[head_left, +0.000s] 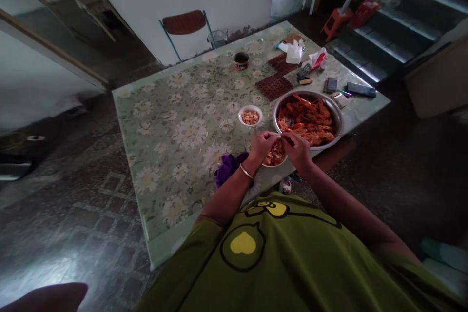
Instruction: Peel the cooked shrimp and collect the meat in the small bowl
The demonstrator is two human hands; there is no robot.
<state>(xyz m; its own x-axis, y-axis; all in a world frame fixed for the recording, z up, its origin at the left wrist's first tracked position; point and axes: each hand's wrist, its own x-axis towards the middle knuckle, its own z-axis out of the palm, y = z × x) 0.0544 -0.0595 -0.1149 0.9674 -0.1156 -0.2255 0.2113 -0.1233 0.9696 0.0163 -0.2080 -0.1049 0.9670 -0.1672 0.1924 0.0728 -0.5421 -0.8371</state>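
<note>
My left hand (260, 146) and my right hand (298, 148) meet over a small bowl (277, 158) of orange shells at the table's near edge, both pinching one cooked shrimp (280, 140) between them. A silver bracelet circles my left wrist. Just beyond my hands stands a large metal bowl (337, 113) heaped with red-orange cooked shrimp (307, 119). A small white bowl (250, 116) with peeled pieces sits to the left of it.
The table (175, 122) has a green floral cover. A purple cloth (228, 167) lies by my left forearm. Further back are brown trivets (275, 86), a tin (241, 60), tissues (294, 51), a phone (361, 89) and a folding chair (185, 24). Stairs rise at right.
</note>
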